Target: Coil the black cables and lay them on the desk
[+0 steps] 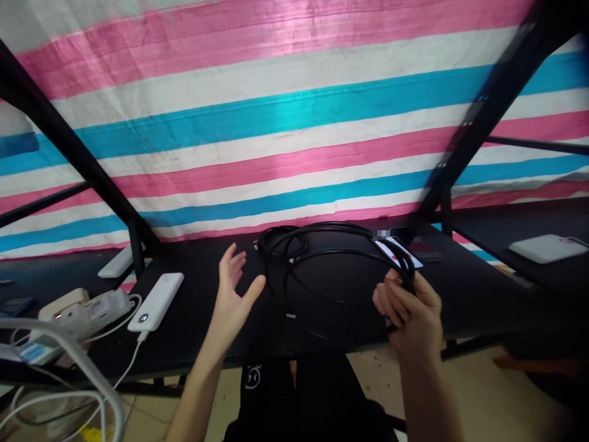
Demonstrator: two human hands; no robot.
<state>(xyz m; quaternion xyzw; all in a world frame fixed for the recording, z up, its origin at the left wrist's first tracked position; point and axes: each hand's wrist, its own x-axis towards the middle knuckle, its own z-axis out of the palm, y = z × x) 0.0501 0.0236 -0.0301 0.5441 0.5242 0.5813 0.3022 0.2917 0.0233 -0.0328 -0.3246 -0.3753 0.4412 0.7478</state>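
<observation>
A looped black cable (340, 253) hangs from my right hand (407, 307), whose fingers are wrapped round its gathered strands. The wide loops reach left over the black table, and a metal connector end (291, 315) dangles near the middle. My left hand (235, 282) is raised to the left of the loops, apart from them, with fingers spread and nothing in it. Behind the loops, a second coiled black cable (283, 240) lies at the table's back edge. Partly covered by the held strands is a phone (399, 253) with a lit screen.
On the left stand a white power bank (156, 301) with a white cable plugged in and a power strip (92, 313) with chargers. Thick white cables (83, 362) loop at lower left. Another white device (547, 248) sits far right. Black metal posts (92, 166) flank the table (340, 325).
</observation>
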